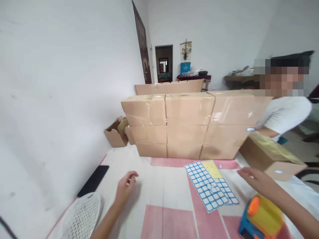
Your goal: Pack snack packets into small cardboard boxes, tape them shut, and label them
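Note:
My left hand (126, 184) hovers over the left part of the table with its fingers loosely curled, a gap between thumb and fingers, and nothing seen in it. My right hand (251, 176) is stretched out flat beside the right-hand carton (276, 156); whether it touches the carton I cannot tell. Between my hands lie overlapping sheets of blue-bordered white stickers (203, 186), with a bare yellow backing patch at the top. Below my right forearm is a tape dispenser (261, 217) in blue and orange with a yellowish tape roll, cut off partly by the frame.
Stacked taped cartons (186, 126) form a wall across the table's back. A white perforated basket (83, 215) and a black flat object (93, 181) lie at left. Small open boxes (116, 132) stand behind. A person in a white shirt (290, 111) is at right, by the cartons.

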`<action>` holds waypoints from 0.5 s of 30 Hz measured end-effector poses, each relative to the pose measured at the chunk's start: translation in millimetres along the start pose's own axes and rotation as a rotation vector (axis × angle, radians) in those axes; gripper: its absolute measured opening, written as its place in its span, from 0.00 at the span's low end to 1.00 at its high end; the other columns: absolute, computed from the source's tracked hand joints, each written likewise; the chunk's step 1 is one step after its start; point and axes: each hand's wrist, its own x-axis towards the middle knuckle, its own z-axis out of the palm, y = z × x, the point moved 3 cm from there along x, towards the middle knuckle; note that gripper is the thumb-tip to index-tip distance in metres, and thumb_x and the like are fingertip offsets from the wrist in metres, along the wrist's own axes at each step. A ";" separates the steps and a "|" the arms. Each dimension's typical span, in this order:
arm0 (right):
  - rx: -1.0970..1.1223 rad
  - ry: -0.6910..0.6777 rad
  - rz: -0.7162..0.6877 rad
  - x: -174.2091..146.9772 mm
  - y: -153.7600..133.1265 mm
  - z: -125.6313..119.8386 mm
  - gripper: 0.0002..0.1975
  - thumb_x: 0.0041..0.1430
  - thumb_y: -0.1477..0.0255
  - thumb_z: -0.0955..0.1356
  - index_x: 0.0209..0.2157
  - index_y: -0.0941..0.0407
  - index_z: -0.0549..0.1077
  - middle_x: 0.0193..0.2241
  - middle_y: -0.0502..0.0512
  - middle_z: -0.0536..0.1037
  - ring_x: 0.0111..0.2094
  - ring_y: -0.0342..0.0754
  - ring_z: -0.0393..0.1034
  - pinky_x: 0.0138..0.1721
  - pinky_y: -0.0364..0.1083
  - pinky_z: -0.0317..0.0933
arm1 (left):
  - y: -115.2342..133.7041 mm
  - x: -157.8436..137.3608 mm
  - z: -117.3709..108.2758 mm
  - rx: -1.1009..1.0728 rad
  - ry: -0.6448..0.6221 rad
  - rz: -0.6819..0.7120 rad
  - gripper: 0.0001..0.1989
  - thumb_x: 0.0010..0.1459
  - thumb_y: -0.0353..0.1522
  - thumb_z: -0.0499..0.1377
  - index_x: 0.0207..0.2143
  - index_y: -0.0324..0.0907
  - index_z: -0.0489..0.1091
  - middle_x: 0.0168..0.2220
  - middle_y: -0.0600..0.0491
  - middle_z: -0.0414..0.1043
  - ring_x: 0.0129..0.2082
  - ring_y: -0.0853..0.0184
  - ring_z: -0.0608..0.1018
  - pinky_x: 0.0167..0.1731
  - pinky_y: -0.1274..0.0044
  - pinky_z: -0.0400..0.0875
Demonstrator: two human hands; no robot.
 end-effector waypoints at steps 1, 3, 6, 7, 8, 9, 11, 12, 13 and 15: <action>0.061 -0.150 -0.078 2.5 -48.2 22.0 0.16 0.59 0.56 0.67 0.30 0.51 0.82 0.36 0.70 0.83 0.37 0.62 0.78 0.41 0.60 0.67 | -18.4 15.7 -30.1 0.073 0.077 -0.049 0.13 0.61 0.39 0.51 0.38 0.44 0.72 0.34 0.51 0.80 0.29 0.63 0.80 0.32 0.72 0.75; 0.185 -0.388 -0.239 5.1 -151.8 75.2 0.16 0.63 0.60 0.66 0.29 0.52 0.80 0.34 0.64 0.84 0.36 0.58 0.77 0.41 0.55 0.67 | -42.7 58.5 -75.0 0.207 0.190 -0.118 0.17 0.62 0.41 0.51 0.46 0.42 0.70 0.39 0.48 0.79 0.33 0.61 0.80 0.39 0.68 0.75; 0.358 -0.617 -0.423 8.0 -295.4 171.5 0.10 0.59 0.69 0.68 0.35 0.55 0.82 0.34 0.57 0.84 0.35 0.55 0.76 0.41 0.51 0.68 | -57.4 139.5 -106.1 0.352 0.249 -0.126 0.26 0.63 0.39 0.53 0.62 0.40 0.61 0.55 0.41 0.73 0.46 0.57 0.79 0.52 0.63 0.72; 0.413 -0.668 -0.416 11.4 -334.7 206.1 0.10 0.57 0.72 0.69 0.37 0.56 0.82 0.34 0.57 0.84 0.35 0.54 0.76 0.42 0.51 0.68 | -60.1 167.2 -109.5 0.386 0.247 -0.116 0.29 0.64 0.37 0.54 0.65 0.41 0.57 0.62 0.40 0.67 0.52 0.56 0.76 0.55 0.62 0.70; 0.433 -0.682 -0.418 16.8 -370.3 240.0 0.13 0.56 0.74 0.69 0.42 0.56 0.82 0.36 0.57 0.84 0.37 0.54 0.77 0.44 0.52 0.69 | -63.0 193.6 -110.8 0.413 0.234 -0.106 0.30 0.64 0.36 0.56 0.67 0.41 0.55 0.66 0.39 0.61 0.57 0.55 0.74 0.58 0.61 0.68; 0.444 -0.681 -0.420 24.2 -402.4 272.8 0.17 0.57 0.76 0.68 0.47 0.56 0.81 0.41 0.57 0.84 0.41 0.55 0.77 0.48 0.52 0.69 | -66.8 218.1 -110.6 0.437 0.211 -0.102 0.31 0.65 0.36 0.57 0.67 0.42 0.55 0.68 0.40 0.58 0.61 0.54 0.71 0.60 0.59 0.67; 0.461 -0.670 -0.422 44.1 -457.7 332.1 0.25 0.58 0.80 0.66 0.58 0.57 0.75 0.54 0.60 0.80 0.54 0.56 0.73 0.56 0.52 0.65 | -78.1 258.6 -107.8 0.477 0.132 -0.103 0.28 0.64 0.37 0.61 0.65 0.42 0.60 0.67 0.42 0.59 0.62 0.52 0.69 0.60 0.56 0.67; 0.466 -0.659 -0.420 55.7 -481.0 357.7 0.30 0.58 0.82 0.65 0.62 0.58 0.71 0.61 0.61 0.74 0.60 0.55 0.69 0.60 0.51 0.62 | -85.4 274.0 -105.9 0.496 0.083 -0.109 0.26 0.64 0.38 0.62 0.62 0.42 0.63 0.65 0.43 0.63 0.61 0.53 0.70 0.59 0.55 0.68; 0.464 -0.648 -0.405 67.6 -501.1 380.5 0.33 0.58 0.84 0.65 0.66 0.60 0.65 0.66 0.62 0.67 0.64 0.56 0.64 0.63 0.51 0.59 | -93.3 286.2 -104.0 0.515 0.034 -0.118 0.25 0.64 0.39 0.62 0.61 0.42 0.65 0.63 0.43 0.66 0.59 0.54 0.72 0.57 0.55 0.70; 0.449 -0.630 -0.343 90.0 -530.9 417.6 0.38 0.58 0.86 0.65 0.70 0.64 0.56 0.73 0.67 0.52 0.68 0.58 0.57 0.65 0.51 0.56 | -109.2 302.5 -100.8 0.557 -0.048 -0.143 0.23 0.64 0.40 0.62 0.59 0.42 0.67 0.59 0.44 0.69 0.55 0.56 0.75 0.54 0.57 0.74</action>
